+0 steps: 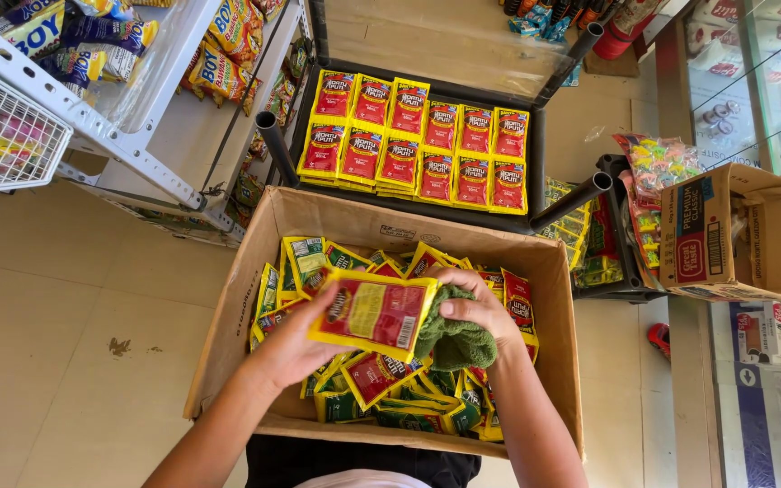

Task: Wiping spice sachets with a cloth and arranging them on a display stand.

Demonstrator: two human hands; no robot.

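- The step in hand looks like wiping: the left hand (296,348) holds 1 yellow-and-red packet (374,314) flat above the open cardboard box (228,325), while the right hand (474,307) presses a green cloth (456,342) to the packet's right edge.
- The left fingers grip the packet along its left side and underneath; the right fingers are clenched over the bunched cloth.
- The packet sits between both hands, touching the cloth, raised over the loose heap of similar packets (409,398) in the box.
- Beyond the box, a black tray shelf (535,163) carries 2 neat rows of matching packets (413,140), 6 in each.
- By my judgement, the next move calls for a steady left grip while the cloth sweeps across the packet's face, then a free slot on that shelf.
- A smaller carton (752,235) stands well apart at the right, and a white wire basket (6,136) hangs at the left.
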